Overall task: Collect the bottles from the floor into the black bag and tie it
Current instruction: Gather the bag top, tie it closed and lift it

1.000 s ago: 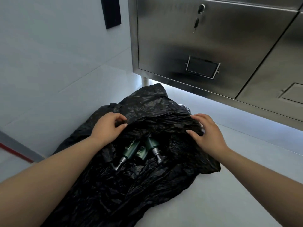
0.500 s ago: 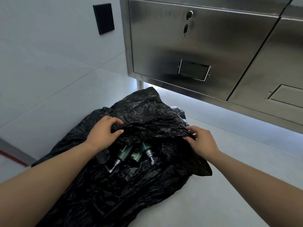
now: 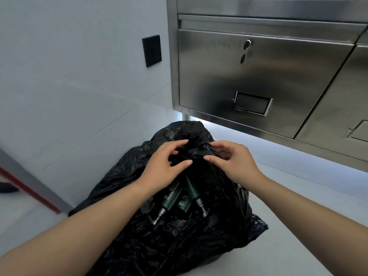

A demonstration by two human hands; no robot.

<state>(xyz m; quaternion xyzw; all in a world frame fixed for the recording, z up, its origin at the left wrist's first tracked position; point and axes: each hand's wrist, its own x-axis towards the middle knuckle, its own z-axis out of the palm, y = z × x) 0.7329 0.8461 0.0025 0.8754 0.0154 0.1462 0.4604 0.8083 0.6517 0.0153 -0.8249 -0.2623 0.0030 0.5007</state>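
A crumpled black bag (image 3: 179,242) lies on the pale floor in front of me. Dark green pump bottles (image 3: 171,197) lie inside its mouth, their metal pump heads pointing toward me; a second green bottle (image 3: 192,191) lies beside the first. My left hand (image 3: 163,165) and my right hand (image 3: 235,162) meet above the bottles, each gripping a bunch of the bag's upper edge between curled fingers and thumb. The bottles' far ends are hidden under my hands and the plastic.
A stainless steel cabinet (image 3: 258,76) with a key in its lock stands close behind the bag, raised on a short leg. A white wall with a black plate (image 3: 151,50) is on the left. A red-edged strip (image 3: 25,188) runs along the floor at far left.
Both hands have moved inward from the bag's left and right sides to its middle, drawing the upper edge together over the bottles. The view has tilted upward.
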